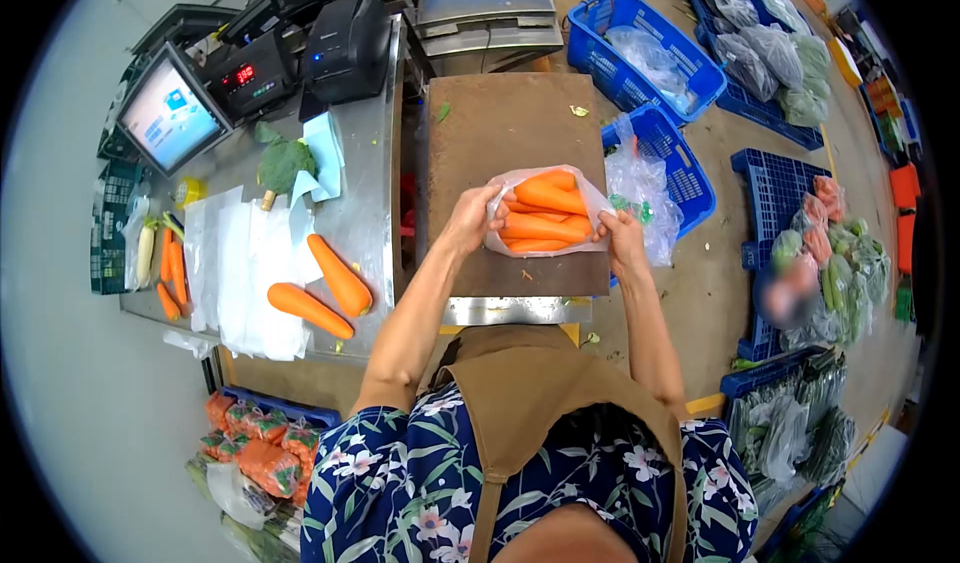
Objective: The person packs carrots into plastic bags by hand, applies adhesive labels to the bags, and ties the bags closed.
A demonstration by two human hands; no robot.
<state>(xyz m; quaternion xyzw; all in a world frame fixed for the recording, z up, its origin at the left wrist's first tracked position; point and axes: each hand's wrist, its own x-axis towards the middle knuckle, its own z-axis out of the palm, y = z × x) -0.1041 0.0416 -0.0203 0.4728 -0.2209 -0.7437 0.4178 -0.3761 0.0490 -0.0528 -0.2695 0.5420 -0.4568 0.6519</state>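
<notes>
Left grip point(478, 220) and right grip point(624, 238) are clamping opposite edges of a plastic bag point(593, 199); carrots point(548, 201) are sitting inside. Two loose carrots point(340, 276) are lying on the steel bench point(367, 168).

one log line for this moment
plastic bag: open, carrots inside, over brown surface | left hand: gripping left edge | right hand: gripping right edge

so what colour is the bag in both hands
The bag is translucent white, seen best in the head view.
</notes>
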